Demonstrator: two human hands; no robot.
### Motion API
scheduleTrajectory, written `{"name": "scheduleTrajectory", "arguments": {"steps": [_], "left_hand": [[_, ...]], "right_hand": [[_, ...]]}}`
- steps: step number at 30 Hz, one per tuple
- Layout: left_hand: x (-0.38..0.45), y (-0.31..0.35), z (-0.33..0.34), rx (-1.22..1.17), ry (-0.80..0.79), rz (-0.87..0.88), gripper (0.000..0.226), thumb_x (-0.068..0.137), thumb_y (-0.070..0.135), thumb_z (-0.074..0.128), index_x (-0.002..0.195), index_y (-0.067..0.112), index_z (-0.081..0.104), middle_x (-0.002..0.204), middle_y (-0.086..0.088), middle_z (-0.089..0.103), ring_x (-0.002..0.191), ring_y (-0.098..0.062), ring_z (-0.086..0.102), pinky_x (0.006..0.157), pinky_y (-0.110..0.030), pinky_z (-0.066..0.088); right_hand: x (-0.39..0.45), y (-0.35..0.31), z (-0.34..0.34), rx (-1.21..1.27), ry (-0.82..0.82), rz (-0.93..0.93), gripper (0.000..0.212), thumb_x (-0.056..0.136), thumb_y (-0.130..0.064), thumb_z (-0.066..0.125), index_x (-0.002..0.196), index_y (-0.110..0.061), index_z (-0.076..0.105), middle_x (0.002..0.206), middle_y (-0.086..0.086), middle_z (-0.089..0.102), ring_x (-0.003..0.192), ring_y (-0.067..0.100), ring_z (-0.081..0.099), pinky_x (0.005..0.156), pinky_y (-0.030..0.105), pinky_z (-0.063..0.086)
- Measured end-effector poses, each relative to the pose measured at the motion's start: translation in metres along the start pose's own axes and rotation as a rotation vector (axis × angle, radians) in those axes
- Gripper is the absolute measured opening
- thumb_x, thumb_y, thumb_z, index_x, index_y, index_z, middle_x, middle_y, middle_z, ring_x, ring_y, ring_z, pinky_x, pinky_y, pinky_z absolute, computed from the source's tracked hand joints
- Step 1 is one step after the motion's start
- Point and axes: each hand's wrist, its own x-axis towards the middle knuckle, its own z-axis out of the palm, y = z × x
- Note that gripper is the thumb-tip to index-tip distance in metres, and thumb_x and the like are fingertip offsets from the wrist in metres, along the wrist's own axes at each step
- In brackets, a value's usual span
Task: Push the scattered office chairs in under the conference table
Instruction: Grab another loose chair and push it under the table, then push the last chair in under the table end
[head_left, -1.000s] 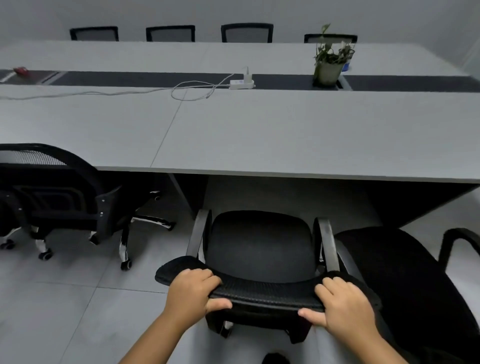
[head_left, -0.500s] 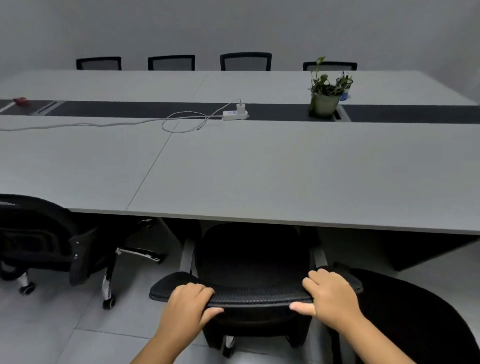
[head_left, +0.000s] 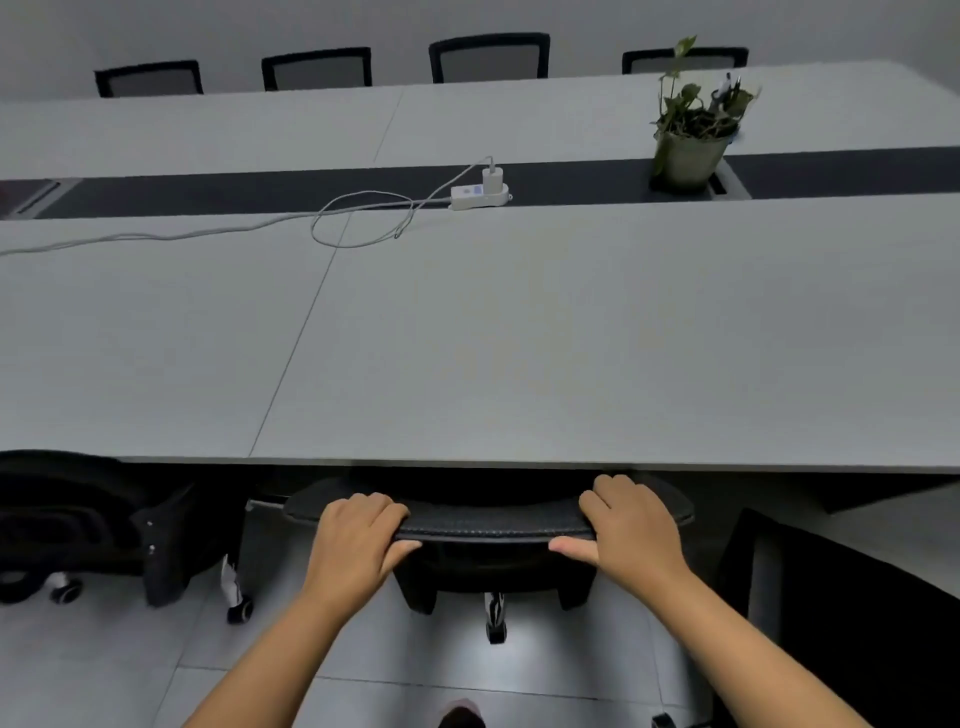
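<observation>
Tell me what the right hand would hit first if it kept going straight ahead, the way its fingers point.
Probably the near edge of the conference table: the right hand grips the chair backrest just short of it, though depth is unclear.

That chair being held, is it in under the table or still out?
In. The chair has its seat hidden under the table edge; only its backrest top shows.

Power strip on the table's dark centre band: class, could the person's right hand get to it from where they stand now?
Probably not. The right hand grips the chair back at the table's near edge; the power strip lies across a wide bare stretch of tabletop, nothing blocking, just far.
</observation>
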Motion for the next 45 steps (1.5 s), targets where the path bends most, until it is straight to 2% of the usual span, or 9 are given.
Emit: {"name": "scheduleTrajectory", "arguments": {"steps": [7, 19, 23, 26, 30, 34, 37, 41, 45], "left_hand": [[0.002, -0.04, 0.019, -0.004, 0.087, 0.136, 0.049, 0.093, 0.055, 0.011, 0.08, 0.02, 0.042, 0.054, 0.001, 0.056, 0.062, -0.013, 0.029, 0.055, -0.028, 0.023], [0.004, -0.04, 0.016, -0.052, 0.109, 0.137, 0.05, 0.095, 0.052, 0.009, 0.078, 0.018, 0.042, 0.054, 0.0, 0.056, 0.046, -0.017, 0.049, 0.055, -0.028, 0.022], [0.005, -0.032, -0.005, -0.102, -0.063, 0.078, 0.07, 0.093, 0.055, 0.007, 0.073, 0.017, 0.063, 0.058, 0.004, 0.06, 0.047, -0.015, 0.055, 0.047, -0.022, 0.041], [0.008, -0.009, -0.023, -0.294, -0.081, 0.026, 0.05, 0.088, 0.046, 0.031, 0.074, 0.013, 0.066, 0.065, 0.003, 0.064, 0.056, -0.015, 0.061, 0.052, -0.024, 0.047], [0.008, 0.048, -0.034, -0.668, -0.087, 0.136, 0.025, 0.08, 0.028, 0.045, 0.081, 0.012, 0.064, 0.081, 0.004, 0.064, 0.08, -0.005, 0.05, 0.078, -0.01, 0.037], [-0.01, 0.104, -0.032, -1.013, -0.313, 0.0, 0.038, 0.078, 0.039, 0.043, 0.095, 0.013, 0.066, 0.094, 0.02, 0.057, 0.094, 0.01, 0.05, 0.082, 0.006, 0.031], [-0.032, 0.135, -0.016, -1.145, -0.652, -0.12, 0.01, 0.085, 0.026, 0.054, 0.093, 0.029, 0.06, 0.101, 0.005, 0.061, 0.087, 0.009, 0.055, 0.073, 0.004, 0.036], [-0.045, 0.15, 0.006, -1.164, -0.91, -0.064, 0.036, 0.083, -0.005, 0.056, 0.08, 0.031, 0.058, 0.096, -0.014, 0.063, 0.077, 0.009, 0.059, 0.064, 0.005, 0.038], [-0.056, 0.18, 0.014, -1.115, -1.094, 0.189, 0.038, 0.083, -0.008, 0.055, 0.086, 0.029, 0.061, 0.09, -0.005, 0.066, 0.096, -0.018, 0.059, 0.063, 0.005, 0.04]], "right_hand": [[0.012, -0.019, 0.017, -0.058, 0.096, -0.038, 0.058, 0.085, -0.068, 0.023, 0.064, -0.015, 0.034, 0.048, 0.005, 0.045, 0.057, 0.016, 0.021, 0.051, 0.027, 0.015], [0.018, -0.021, 0.009, -0.027, 0.033, -0.002, 0.07, 0.085, -0.068, 0.021, 0.054, -0.01, 0.044, 0.049, 0.007, 0.045, 0.058, 0.016, 0.021, 0.051, 0.028, 0.013], [0.015, -0.029, -0.003, -0.006, -0.079, 0.12, 0.077, 0.085, -0.068, 0.016, 0.055, -0.008, 0.055, 0.053, 0.006, 0.051, 0.058, 0.018, 0.035, 0.054, 0.024, 0.02], [0.002, -0.049, -0.012, 0.047, -0.103, 0.325, 0.073, 0.087, -0.064, 0.021, 0.07, -0.01, 0.067, 0.067, 0.005, 0.064, 0.064, 0.023, 0.057, 0.062, 0.031, 0.044], [-0.034, -0.087, -0.023, 0.253, -0.061, 0.596, 0.046, 0.077, -0.041, 0.045, 0.1, -0.007, 0.065, 0.108, 0.013, 0.065, 0.108, 0.019, 0.045, 0.089, 0.044, 0.045], [-0.08, -0.121, -0.042, 0.55, -0.176, 0.869, 0.073, 0.074, -0.058, 0.025, 0.133, -0.017, 0.04, 0.143, -0.002, 0.033, 0.129, 0.007, 0.029, 0.101, 0.015, 0.022], [-0.131, -0.137, -0.045, 0.611, -0.262, 1.108, 0.051, 0.09, -0.04, 0.04, 0.137, -0.022, 0.031, 0.14, -0.012, 0.025, 0.133, 0.008, 0.024, 0.098, 0.008, 0.016], [-0.204, -0.171, -0.068, 0.662, 0.08, 1.61, 0.089, 0.06, -0.082, 0.04, 0.124, -0.02, 0.046, 0.12, -0.016, 0.039, 0.117, 0.006, 0.043, 0.09, 0.007, 0.027], [-0.278, -0.242, -0.095, 0.625, 0.447, 2.008, 0.023, 0.081, -0.031, 0.062, 0.102, -0.032, 0.051, 0.108, -0.006, 0.053, 0.107, 0.008, 0.054, 0.09, 0.016, 0.038]]}}
